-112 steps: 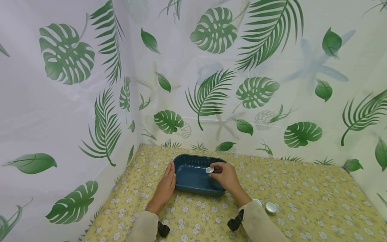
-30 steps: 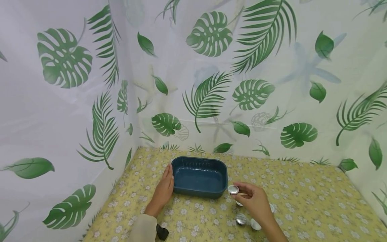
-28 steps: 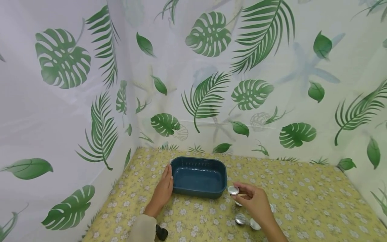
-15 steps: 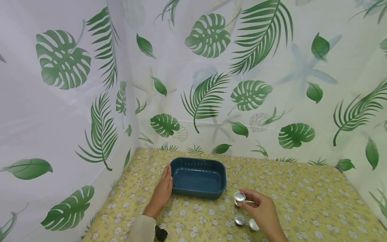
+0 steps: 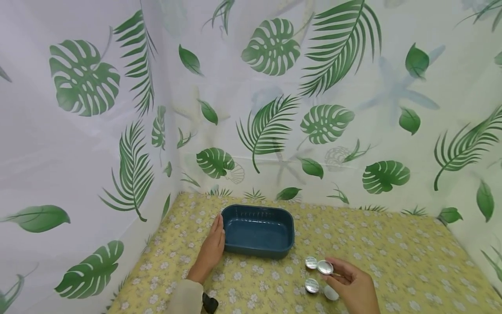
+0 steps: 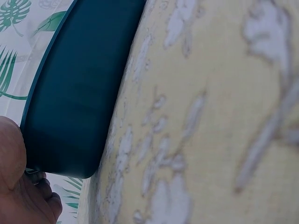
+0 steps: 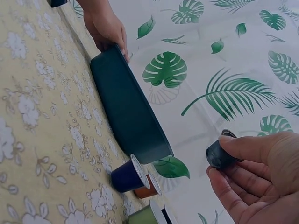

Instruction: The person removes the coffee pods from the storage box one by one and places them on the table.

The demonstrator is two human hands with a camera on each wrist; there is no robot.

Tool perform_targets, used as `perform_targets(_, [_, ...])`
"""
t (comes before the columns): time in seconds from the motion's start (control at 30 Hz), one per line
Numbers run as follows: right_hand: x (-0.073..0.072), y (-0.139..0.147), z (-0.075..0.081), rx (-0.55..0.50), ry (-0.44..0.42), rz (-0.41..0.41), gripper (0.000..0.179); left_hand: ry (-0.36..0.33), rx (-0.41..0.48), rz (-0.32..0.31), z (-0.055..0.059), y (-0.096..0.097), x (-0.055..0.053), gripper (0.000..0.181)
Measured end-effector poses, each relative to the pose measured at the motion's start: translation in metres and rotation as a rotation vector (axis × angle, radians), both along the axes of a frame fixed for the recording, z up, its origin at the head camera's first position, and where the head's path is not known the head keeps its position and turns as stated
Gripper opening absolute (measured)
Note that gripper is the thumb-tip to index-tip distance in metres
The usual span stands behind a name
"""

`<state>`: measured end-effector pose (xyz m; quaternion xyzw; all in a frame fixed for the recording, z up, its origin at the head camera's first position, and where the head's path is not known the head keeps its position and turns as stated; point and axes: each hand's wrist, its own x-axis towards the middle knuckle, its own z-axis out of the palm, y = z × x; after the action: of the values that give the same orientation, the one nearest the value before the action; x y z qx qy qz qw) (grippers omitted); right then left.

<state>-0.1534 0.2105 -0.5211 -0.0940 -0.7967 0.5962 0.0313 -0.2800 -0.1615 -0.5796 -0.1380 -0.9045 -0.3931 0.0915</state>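
Note:
My right hand [image 5: 354, 283] pinches a dark grey-blue coffee capsule [image 7: 220, 154] between thumb and fingers; its silver lid [image 5: 325, 267] shows in the head view. It is held beside a group of capsules on the table. Among them are a dark blue capsule [image 7: 127, 177], an orange capsule [image 7: 147, 189] and a green capsule [image 7: 144, 215], all standing lids up. A deep blue rectangular dish [image 5: 256, 251] stands to their left, with nothing visible inside. Along its left end my left hand [image 5: 211, 249] rests with straight fingers against the outer wall.
The table wears a yellow flowered cloth [image 5: 392, 261]. White sheeting [image 5: 219, 131] printed with green leaves hangs behind and on the left. A black strap piece [image 5: 210, 302] shows by the left sleeve [image 5: 187, 296].
My right hand has moved from over the dish to the right, a capsule still pinched, and lately drew back from the dish's near right corner. My left hand has stayed at the dish.

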Motion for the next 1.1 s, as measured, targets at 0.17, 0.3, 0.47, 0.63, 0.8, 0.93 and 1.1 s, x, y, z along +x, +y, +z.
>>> perform_targets(0.17, [0.011, 0.009, -0.001, -0.006, -0.013, -0.027, 0.056, 0.004, 0.0, 0.01, -0.001, 0.003, 0.001, 0.062])
perform_targets(0.3, [0.016, 0.016, -0.002, -0.021, -0.025, -0.081, 0.062, 0.022, -0.002, 0.01, -0.001, 0.002, 0.001, 0.061])
perform_targets(0.47, [0.021, 0.024, -0.002, -0.049, -0.035, -0.113, 0.064, 0.023, -0.012, 0.018, -0.001, 0.002, 0.0, 0.061])
perform_targets(0.63, [0.024, 0.03, -0.009, -0.076, -0.055, -0.15, 0.063, 0.02, -0.017, 0.016, -0.002, 0.001, 0.0, 0.061])
perform_targets(0.8, [0.026, 0.036, -0.017, -0.104, -0.086, -0.207, 0.076, 0.009, -0.018, 0.011, -0.001, 0.001, 0.0, 0.061])
perform_targets(0.93, [0.029, 0.042, -0.024, -0.155, -0.084, -0.223, 0.079, 0.01, -0.02, 0.01, 0.001, 0.002, 0.0, 0.059])
perform_targets(1.1, [0.03, 0.052, -0.037, -0.172, -0.114, -0.221, 0.086, 0.017, -0.012, 0.008, -0.001, 0.003, -0.001, 0.057])
